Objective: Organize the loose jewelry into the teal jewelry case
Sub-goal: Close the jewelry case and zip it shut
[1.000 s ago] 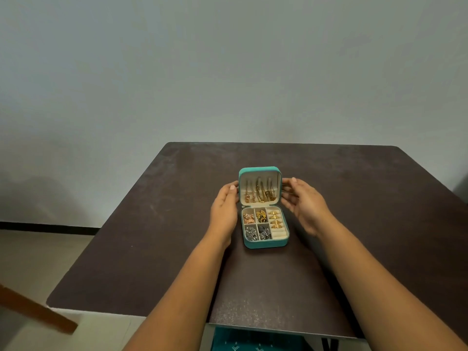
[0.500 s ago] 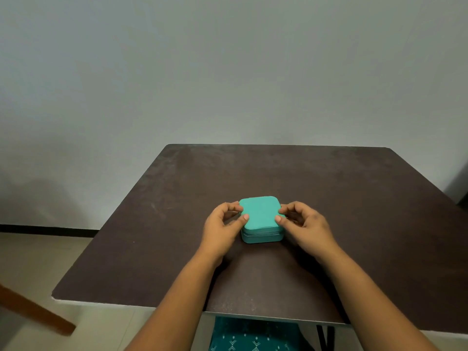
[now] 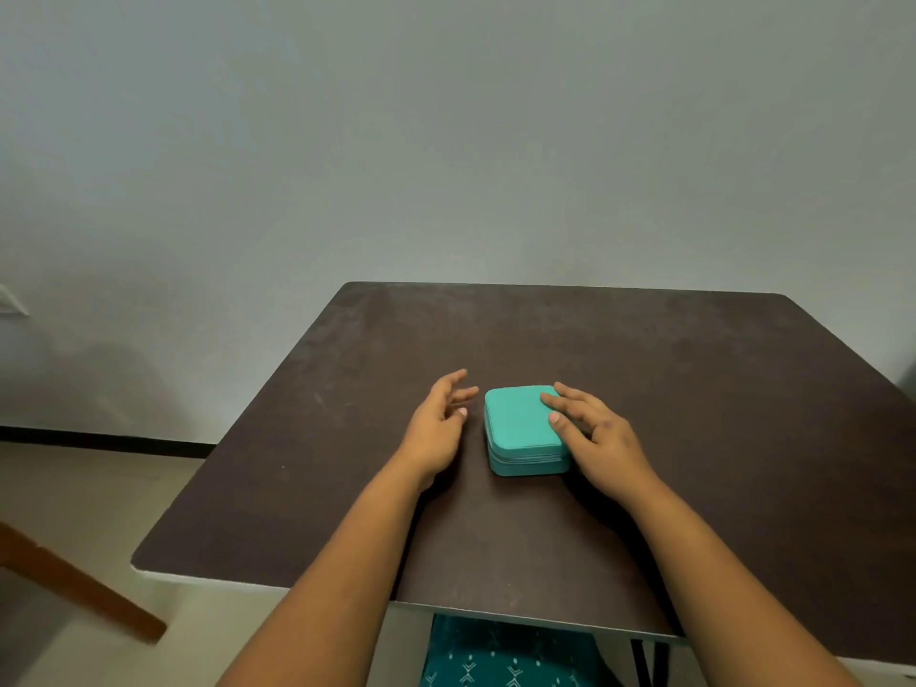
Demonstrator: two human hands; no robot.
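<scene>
With the teal jewelry case [image 3: 523, 428] sitting lid-down in the middle of the dark worktop [image 3: 694, 389], this looks like the wrap-up step to me. Right hand [image 3: 602, 438] has its fingers [image 3: 562, 404] straight and a bit spread, resting flat on the lid's right side. Left hand [image 3: 436, 423] hovers just left of the case, not touching, fingers loose and apart. No loose jewelry in sight. Tip, just my take: press the lid evenly, steady the case from the left side too, and check the seam along the near edge sits flush, so it doesn't slide or pop back up.
</scene>
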